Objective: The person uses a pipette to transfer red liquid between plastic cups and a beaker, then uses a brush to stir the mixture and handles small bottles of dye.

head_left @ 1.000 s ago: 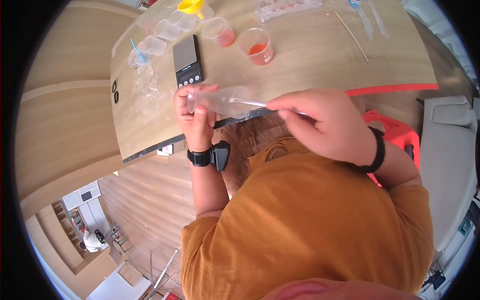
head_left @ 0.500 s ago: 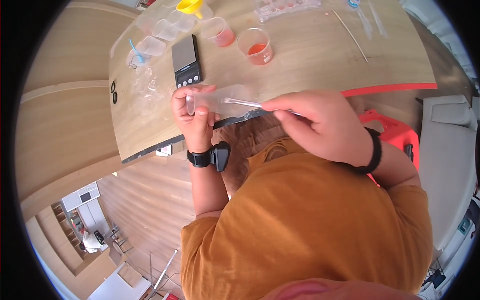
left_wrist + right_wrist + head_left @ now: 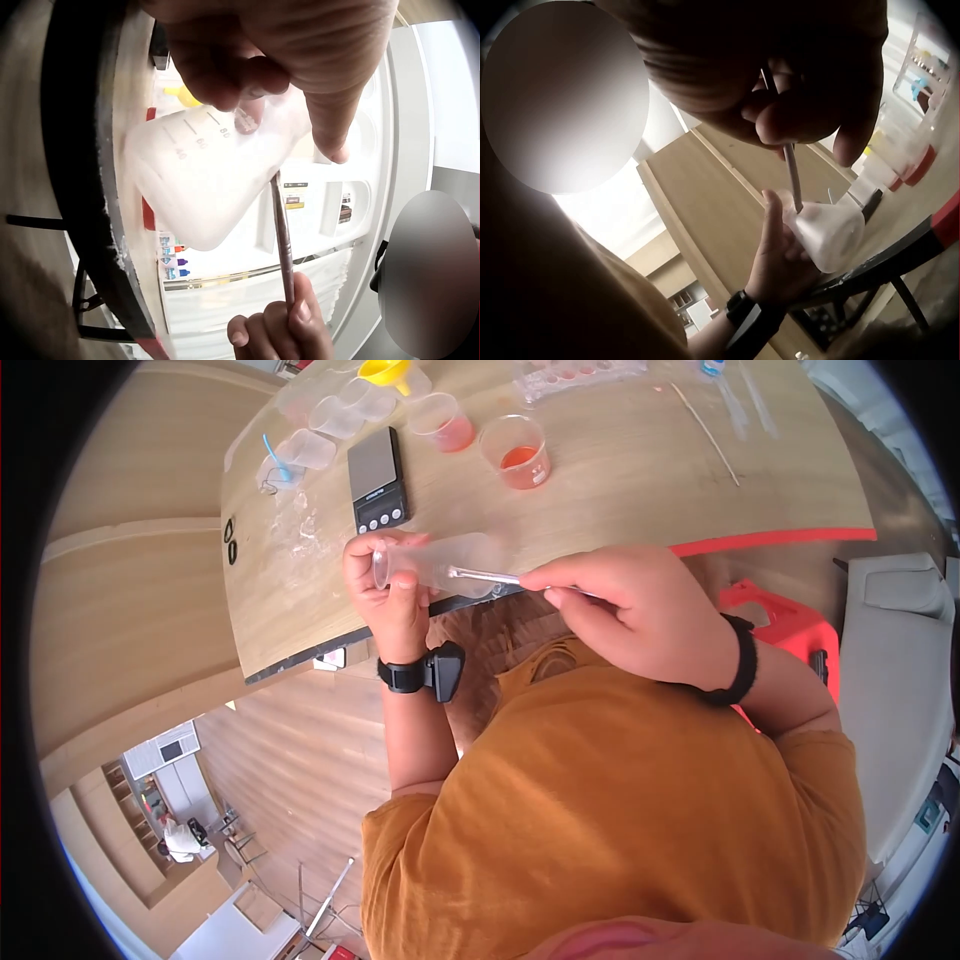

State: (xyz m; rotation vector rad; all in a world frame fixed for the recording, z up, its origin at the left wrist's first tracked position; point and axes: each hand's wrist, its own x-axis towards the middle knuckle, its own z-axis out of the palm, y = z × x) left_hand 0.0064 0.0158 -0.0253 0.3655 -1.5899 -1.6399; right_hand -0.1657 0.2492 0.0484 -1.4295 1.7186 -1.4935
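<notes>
Left hand point(image 3: 393, 598) grips a cloudy plastic cup point(image 3: 468, 558), right hand point(image 3: 645, 618) pinches a slender rod point(image 3: 283, 234).

Sideways cup point(image 3: 468, 552), thin rod point(image 3: 488, 576), black scale point(image 3: 375, 465)

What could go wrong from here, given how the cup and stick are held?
The left hand holds the tilted cup at the table's edge; a slip might drop it. The stick could skid off the smooth wall. Reaching over might tip the nearer red-liquid cup.

The cup point(image 3: 206, 176) reads 40, 60, 80.
</notes>
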